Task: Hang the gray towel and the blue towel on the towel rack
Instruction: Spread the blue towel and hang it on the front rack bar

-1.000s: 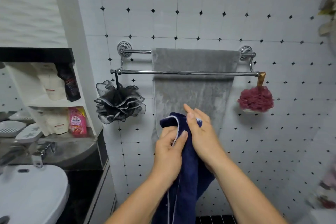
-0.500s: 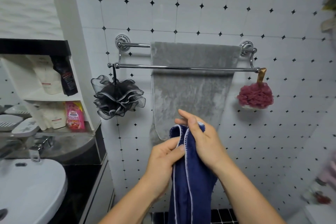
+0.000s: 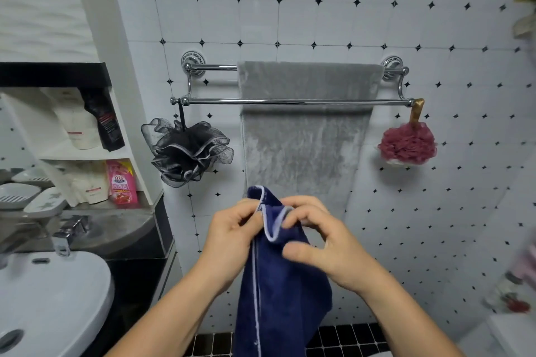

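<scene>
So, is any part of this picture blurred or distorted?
Head view: the right edge is smeared, the tile lines bow from the wide lens, glare streaks the towel rack; the hands, left and right, and the blue towel are sharp.

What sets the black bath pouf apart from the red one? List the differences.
The black bath pouf hangs at the left end of the towel rack; the red bath pouf hangs at the right end. The black one hangs by a dark cord, the red one by a tan strap. The black one looks looser, with pale-edged ruffles; the red one is tighter and rounder. Both hang off the front bar, either side of the gray towel.
</scene>
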{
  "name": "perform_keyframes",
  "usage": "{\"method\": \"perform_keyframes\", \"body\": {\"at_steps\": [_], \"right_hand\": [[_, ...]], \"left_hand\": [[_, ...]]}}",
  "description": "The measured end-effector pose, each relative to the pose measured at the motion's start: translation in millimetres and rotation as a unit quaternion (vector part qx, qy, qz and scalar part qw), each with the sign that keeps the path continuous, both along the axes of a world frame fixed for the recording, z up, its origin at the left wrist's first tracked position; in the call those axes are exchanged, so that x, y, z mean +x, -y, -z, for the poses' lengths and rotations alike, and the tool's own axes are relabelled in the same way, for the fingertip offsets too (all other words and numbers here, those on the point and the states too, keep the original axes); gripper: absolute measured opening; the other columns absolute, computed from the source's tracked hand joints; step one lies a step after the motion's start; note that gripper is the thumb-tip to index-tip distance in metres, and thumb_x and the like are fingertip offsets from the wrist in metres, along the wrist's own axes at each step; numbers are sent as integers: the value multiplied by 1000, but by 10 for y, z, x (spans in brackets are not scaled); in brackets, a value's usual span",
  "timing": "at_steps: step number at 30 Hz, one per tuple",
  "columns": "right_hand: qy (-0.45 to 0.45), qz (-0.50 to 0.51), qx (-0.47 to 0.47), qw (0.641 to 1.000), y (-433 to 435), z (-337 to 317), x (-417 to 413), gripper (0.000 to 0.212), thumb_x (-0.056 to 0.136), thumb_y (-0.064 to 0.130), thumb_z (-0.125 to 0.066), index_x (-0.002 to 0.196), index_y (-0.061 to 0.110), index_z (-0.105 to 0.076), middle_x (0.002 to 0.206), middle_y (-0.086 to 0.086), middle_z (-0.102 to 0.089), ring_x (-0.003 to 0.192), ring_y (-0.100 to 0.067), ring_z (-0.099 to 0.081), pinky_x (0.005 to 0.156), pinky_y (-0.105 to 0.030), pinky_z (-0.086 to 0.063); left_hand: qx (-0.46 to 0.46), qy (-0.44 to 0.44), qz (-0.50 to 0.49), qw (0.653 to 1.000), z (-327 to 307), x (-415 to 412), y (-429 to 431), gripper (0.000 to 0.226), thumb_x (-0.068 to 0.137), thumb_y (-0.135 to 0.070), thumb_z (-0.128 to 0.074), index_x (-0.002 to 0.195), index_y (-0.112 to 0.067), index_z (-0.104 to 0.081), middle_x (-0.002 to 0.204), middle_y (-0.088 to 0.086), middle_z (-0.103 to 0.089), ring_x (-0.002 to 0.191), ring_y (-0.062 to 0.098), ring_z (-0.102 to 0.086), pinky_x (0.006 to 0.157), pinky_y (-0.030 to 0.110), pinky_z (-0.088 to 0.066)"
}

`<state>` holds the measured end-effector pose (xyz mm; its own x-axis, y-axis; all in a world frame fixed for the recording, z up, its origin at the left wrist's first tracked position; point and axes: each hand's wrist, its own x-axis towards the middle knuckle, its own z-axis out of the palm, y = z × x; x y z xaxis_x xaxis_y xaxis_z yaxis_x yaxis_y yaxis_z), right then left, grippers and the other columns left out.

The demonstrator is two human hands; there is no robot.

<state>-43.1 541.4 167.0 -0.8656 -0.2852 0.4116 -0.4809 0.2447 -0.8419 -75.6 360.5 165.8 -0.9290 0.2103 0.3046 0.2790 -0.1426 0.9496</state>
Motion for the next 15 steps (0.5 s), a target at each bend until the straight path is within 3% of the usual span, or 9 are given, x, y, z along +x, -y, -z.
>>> {"method": "perform_keyframes", "body": {"at_steps": [3, 7, 9, 11, 15], "right_hand": [[11, 44, 36, 998, -18, 27, -2, 38, 65, 30, -80, 95, 38, -58, 106, 19, -59, 98, -4, -57, 84, -13, -40], [61, 49, 8, 997, -36, 24, -59, 34, 72, 24, -77, 100, 37, -61, 81, 4, -61, 72, -17, -54, 69, -38, -49], [87, 65, -25, 994, -148, 34, -83, 33, 79, 11, -75, 104, 30, -63, 75, 0, -56, 65, -13, -53, 63, -31, -45], [109, 78, -39, 990, -258, 42, -108, 38, 82, 3, -73, 111, 25, -62, 66, 7, -52, 58, -8, -49, 59, -22, -41], [129, 35, -30, 991, -108, 6, -176, 56, 82, 9, -75, 129, 31, -53, 66, 6, -52, 62, -8, -46, 65, -19, -41]], "left_hand": [[-25, -2, 14, 1000, -21, -35, 66, 19, 93, -5, -57, 91, -6, -76, 100, 22, -71, 87, 21, -66, 81, 38, -53], [22, 22, 18, 999, -15, -66, 138, 26, 92, -4, -54, 83, -12, -77, 79, 8, -74, 74, 16, -65, 66, 25, -54], [95, 56, 20, 994, -2, -96, 230, 18, 88, -8, -56, 84, -8, -74, 82, 12, -71, 73, 17, -64, 65, 24, -53], [157, 87, 53, 982, 25, -99, 314, 20, 83, -12, -58, 93, 1, -68, 86, 17, -69, 74, 19, -66, 65, 24, -55], [133, 92, 121, 979, 101, -6, 275, 16, 87, -12, -57, 92, -3, -69, 86, 13, -72, 76, 18, -68, 65, 24, -55]]}}
